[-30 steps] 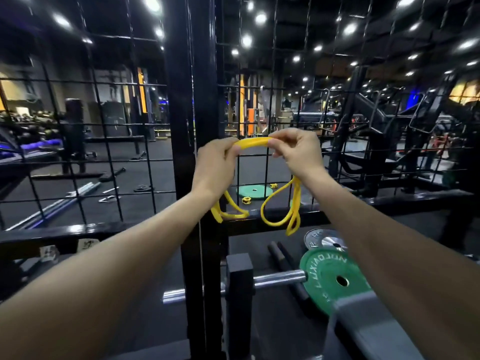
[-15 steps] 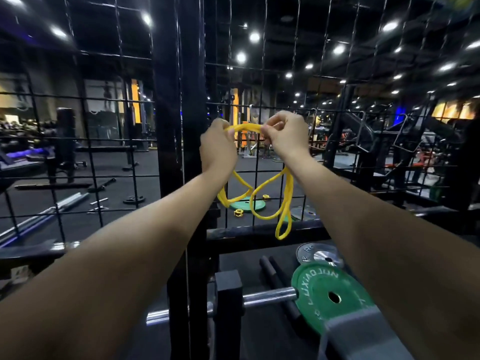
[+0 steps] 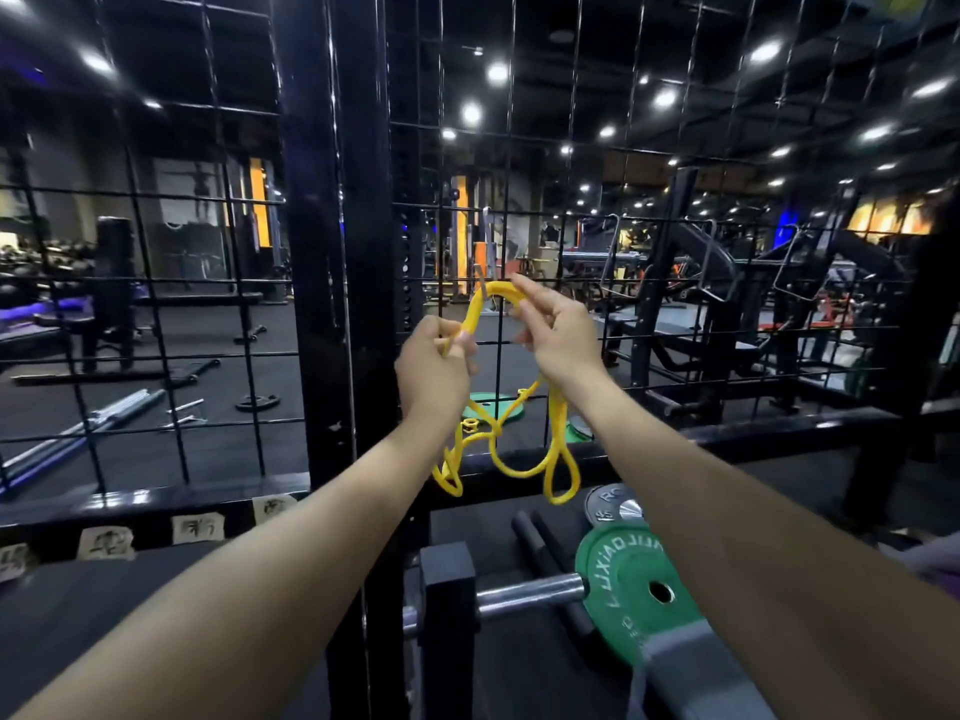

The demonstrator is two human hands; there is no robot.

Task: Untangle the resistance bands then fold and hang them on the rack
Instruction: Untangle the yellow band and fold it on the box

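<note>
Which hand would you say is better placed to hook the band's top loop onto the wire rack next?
Probably the right hand: its fingers pinch the arched top of the band right against the rack. The left hand grips lower, steadying the hanging loops.

The band [image 3: 558,459] is plain bright yellow, and the wire grid [image 3: 571,210] and post [image 3: 358,252] behind it are black. The nearest plate [image 3: 631,589] is green with pale lettering on a silver bar [image 3: 530,595], beside a grey plate [image 3: 613,504]. Labels [image 3: 197,527] along the black rail look off-white with dark marks, possibly writing.
</note>
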